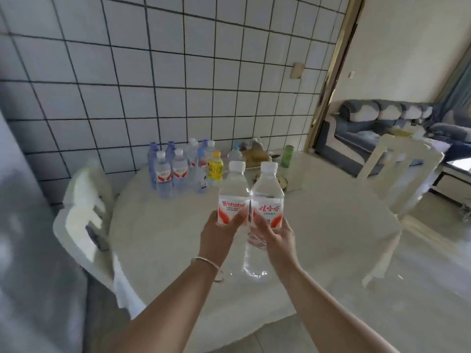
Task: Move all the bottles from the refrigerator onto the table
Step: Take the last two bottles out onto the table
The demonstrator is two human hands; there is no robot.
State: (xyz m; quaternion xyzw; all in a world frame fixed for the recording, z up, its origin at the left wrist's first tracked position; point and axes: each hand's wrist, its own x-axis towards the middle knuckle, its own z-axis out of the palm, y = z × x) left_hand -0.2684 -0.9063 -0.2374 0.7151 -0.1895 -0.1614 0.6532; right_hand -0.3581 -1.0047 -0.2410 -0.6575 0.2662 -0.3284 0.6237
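My left hand (216, 234) grips a clear water bottle (234, 192) with a white cap and a red-and-white label. My right hand (275, 236) grips a second bottle of the same kind (267, 197). Both bottles are upright, side by side and nearly touching, held above the round white table (331, 225). At the table's far left stands a cluster of several bottles (178, 169), clear and blue ones plus a yellow one (215, 168).
A white chair (84, 212) stands left of the table and another white chair (397, 174) at the right. A green bottle (286, 156) and some clutter sit by the tiled wall. A grey surface (23, 225) fills the left edge. A sofa (382, 128) lies beyond the doorway.
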